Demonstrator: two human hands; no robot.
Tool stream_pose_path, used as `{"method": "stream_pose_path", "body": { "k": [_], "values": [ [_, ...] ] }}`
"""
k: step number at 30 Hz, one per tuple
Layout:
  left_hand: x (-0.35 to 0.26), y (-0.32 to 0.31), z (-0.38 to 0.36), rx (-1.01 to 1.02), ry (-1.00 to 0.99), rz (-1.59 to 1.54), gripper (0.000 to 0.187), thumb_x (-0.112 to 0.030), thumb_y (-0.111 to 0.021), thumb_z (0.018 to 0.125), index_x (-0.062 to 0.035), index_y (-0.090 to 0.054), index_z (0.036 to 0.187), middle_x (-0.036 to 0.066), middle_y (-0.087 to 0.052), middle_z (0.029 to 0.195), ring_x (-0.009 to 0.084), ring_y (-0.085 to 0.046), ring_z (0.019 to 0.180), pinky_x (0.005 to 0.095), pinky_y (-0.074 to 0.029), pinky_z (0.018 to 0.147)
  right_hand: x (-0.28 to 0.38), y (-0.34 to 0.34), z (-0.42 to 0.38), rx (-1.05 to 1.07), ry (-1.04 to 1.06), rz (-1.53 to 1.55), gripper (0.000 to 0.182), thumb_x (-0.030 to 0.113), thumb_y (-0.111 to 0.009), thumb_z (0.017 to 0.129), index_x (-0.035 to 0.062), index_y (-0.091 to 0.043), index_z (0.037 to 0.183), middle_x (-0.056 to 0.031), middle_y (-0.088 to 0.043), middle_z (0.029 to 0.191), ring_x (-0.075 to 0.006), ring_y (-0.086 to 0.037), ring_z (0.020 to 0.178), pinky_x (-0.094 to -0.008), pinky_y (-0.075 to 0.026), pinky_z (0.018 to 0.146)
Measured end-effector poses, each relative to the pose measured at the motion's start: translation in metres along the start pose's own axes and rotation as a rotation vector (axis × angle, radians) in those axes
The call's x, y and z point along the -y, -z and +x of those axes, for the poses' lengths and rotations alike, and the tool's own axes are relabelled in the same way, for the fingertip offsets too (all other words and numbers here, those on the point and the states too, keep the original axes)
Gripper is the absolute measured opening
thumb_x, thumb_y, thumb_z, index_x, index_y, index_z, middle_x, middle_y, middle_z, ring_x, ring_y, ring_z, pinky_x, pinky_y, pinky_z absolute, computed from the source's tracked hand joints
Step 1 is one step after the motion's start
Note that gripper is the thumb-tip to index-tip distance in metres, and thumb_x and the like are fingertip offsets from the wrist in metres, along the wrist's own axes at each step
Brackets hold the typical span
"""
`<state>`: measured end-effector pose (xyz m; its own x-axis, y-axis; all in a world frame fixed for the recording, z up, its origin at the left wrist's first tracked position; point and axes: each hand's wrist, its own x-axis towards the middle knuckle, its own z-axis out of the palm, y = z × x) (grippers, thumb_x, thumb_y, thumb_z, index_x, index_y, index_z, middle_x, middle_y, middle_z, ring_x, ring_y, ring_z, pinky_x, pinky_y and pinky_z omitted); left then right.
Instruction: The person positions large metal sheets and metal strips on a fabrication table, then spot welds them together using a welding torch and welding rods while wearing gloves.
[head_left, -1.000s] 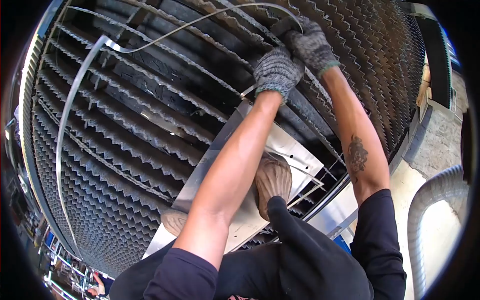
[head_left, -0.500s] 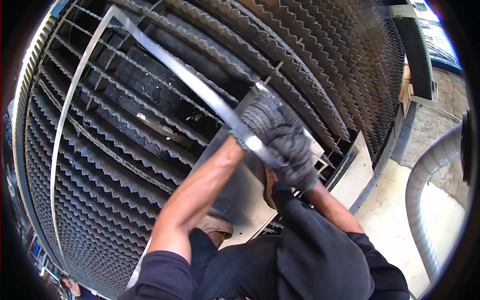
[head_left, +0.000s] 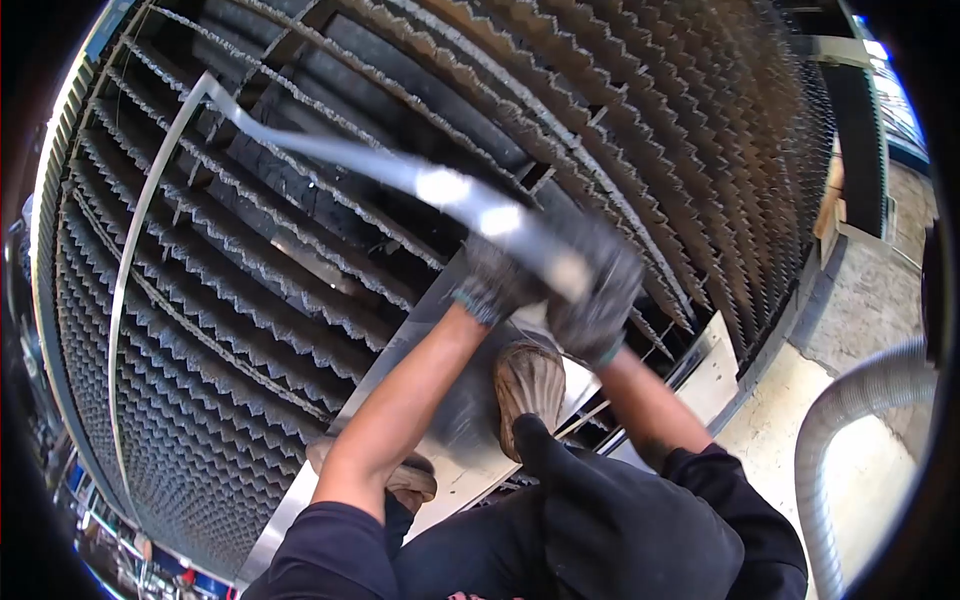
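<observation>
A long, thin, shiny metal strip (head_left: 375, 165), sharply bent at its far left corner, runs from there to my hands, while its other leg curves down the left side. My left hand (head_left: 503, 272), in a grey knit glove, is closed at the near part of the strip, which partly covers it. Close beside it, my gloved right hand (head_left: 600, 290) is wrapped round the strip's near end. Both hands are blurred and their fingertips hidden. Below them lies a flat metal sheet (head_left: 465, 375) with my shoes (head_left: 530, 385) on it.
Rows of jagged metal slats (head_left: 240, 240) spread out around me, with deep gaps between them. A pale flat panel (head_left: 705, 375) lies to the right. Beyond the slat bed's edge, a ribbed flexible hose (head_left: 825, 450) curves over the floor.
My hands have shifted slightly and turned with the strip. Its bent corner has dropped lower and to the left, and the section near my hands has swung flatter. One shoe is now more visible.
</observation>
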<state>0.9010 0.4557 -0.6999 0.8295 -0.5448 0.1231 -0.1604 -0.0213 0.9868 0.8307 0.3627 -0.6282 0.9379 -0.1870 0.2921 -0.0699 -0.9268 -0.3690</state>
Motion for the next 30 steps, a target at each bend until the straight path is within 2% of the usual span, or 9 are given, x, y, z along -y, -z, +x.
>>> {"method": "stream_pose_path", "body": {
  "k": [4,6,8,14,20,23,26,28,30],
  "values": [
    [0.013,-0.030,0.081,0.376,0.234,0.680,0.029,-0.028,-0.060,0.085,-0.0077,-0.069,0.104,0.014,-0.071,0.095,0.0338,-0.066,0.101,0.0460,-0.049,0.094,-0.091,-0.049,0.100,-0.088,-0.254,0.010,0.031,0.028,-0.064,0.090,0.0047,-0.070,0.110,-0.0200,-0.069,0.094,-0.0420,-0.063,0.089,-0.0491,-0.048,0.081],
    [0.045,-0.050,0.092,0.287,0.233,0.805,0.037,-0.030,-0.062,0.084,-0.0054,-0.068,0.111,0.014,-0.070,0.100,0.0323,-0.065,0.097,0.0472,-0.051,0.084,-0.139,-0.097,0.125,-0.119,-0.404,-0.071,0.046,0.040,-0.061,0.092,0.0003,-0.070,0.113,-0.0230,-0.069,0.109,-0.0401,-0.062,0.107,-0.0478,-0.044,0.097],
    [0.064,-0.065,0.096,-0.208,0.068,1.145,0.030,-0.025,-0.055,0.088,-0.0067,-0.069,0.107,0.015,-0.066,0.116,0.0318,-0.057,0.116,0.0525,-0.042,0.097,-0.158,-0.129,0.144,-0.054,-0.433,-0.158,0.049,0.043,-0.059,0.093,0.0006,-0.070,0.114,-0.0228,-0.069,0.112,-0.0404,-0.061,0.110,-0.0477,-0.044,0.099],
    [0.045,-0.052,0.101,0.015,0.234,0.904,0.032,-0.027,-0.052,0.090,-0.0082,-0.067,0.112,0.017,-0.062,0.126,0.0327,-0.053,0.123,0.0539,-0.037,0.104,-0.139,-0.110,0.145,-0.147,-0.380,-0.215,0.049,0.046,-0.054,0.094,0.0043,-0.071,0.115,-0.0225,-0.068,0.115,-0.0408,-0.060,0.114,-0.0473,-0.045,0.100],
    [0.007,-0.040,0.081,0.116,0.276,0.734,0.024,-0.026,-0.057,0.087,-0.0101,-0.071,0.099,0.019,-0.072,0.091,0.0356,-0.070,0.085,0.0494,-0.056,0.076,-0.130,-0.062,0.126,0.122,0.049,-0.195,0.042,0.011,-0.062,0.086,0.0111,-0.062,0.128,-0.0212,-0.064,0.122,-0.0411,-0.061,0.111,-0.0459,-0.049,0.095],
    [-0.001,-0.041,0.056,0.118,-0.048,0.967,0.025,-0.023,-0.056,0.085,-0.0087,-0.075,0.091,0.016,-0.074,0.090,0.0329,-0.070,0.081,0.0468,-0.053,0.071,-0.149,-0.060,0.103,0.007,0.121,0.045,0.037,0.011,-0.056,0.098,0.0052,-0.058,0.135,-0.0129,-0.061,0.135,-0.0238,-0.056,0.125,-0.0385,-0.046,0.104],
    [-0.022,-0.014,0.041,0.124,0.151,0.856,0.025,-0.019,-0.055,0.084,-0.0065,-0.075,0.091,0.018,-0.072,0.085,0.0359,-0.068,0.079,0.0520,-0.051,0.073,-0.087,-0.054,0.119,0.114,-0.546,1.430,0.049,0.029,-0.048,0.103,0.0026,-0.049,0.144,-0.0121,-0.054,0.144,-0.0238,-0.052,0.130,-0.0391,-0.037,0.113],
    [0.008,-0.008,0.024,-0.013,0.189,0.771,0.038,-0.031,-0.058,0.087,-0.0079,-0.067,0.116,0.016,-0.065,0.113,0.0359,-0.059,0.110,0.0538,-0.047,0.088,-0.086,-0.062,0.121,0.066,-0.957,1.668,0.047,0.029,-0.047,0.104,0.0003,-0.051,0.142,-0.0129,-0.055,0.143,-0.0241,-0.049,0.132,-0.0388,-0.035,0.115],
    [-0.019,0.040,0.018,0.137,0.300,0.715,0.040,-0.036,-0.059,0.086,-0.0094,-0.067,0.115,0.015,-0.062,0.116,0.0356,-0.054,0.115,0.0536,-0.045,0.093,-0.126,-0.085,0.121,0.010,-0.775,1.386,0.048,0.029,-0.048,0.104,-0.0022,-0.052,0.140,-0.0138,-0.055,0.142,-0.0243,-0.049,0.131,-0.0393,-0.036,0.114]
  ]
}}
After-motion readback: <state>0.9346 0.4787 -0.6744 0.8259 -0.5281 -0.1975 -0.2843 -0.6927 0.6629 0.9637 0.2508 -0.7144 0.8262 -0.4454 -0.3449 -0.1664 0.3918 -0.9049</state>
